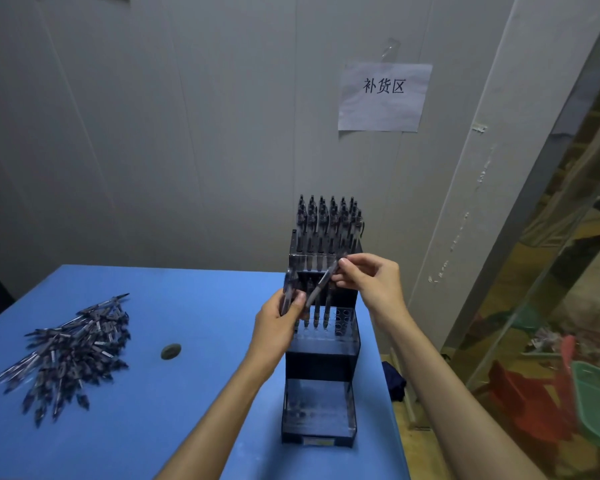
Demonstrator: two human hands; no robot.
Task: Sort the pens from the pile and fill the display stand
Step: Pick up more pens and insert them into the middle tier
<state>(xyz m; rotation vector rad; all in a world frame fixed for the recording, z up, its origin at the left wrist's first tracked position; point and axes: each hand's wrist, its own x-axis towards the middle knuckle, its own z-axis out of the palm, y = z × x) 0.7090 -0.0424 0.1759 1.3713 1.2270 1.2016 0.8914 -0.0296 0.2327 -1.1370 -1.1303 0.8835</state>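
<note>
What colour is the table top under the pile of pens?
Blue, seen in the head view: the table.

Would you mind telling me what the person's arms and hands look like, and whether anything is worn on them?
Both forearms are bare, with no sleeves in view. The left hand and right hand wear no gloves, and I can make out no rings, watch or wristbands. Both arms enter from the bottom edge of the picture.
</note>
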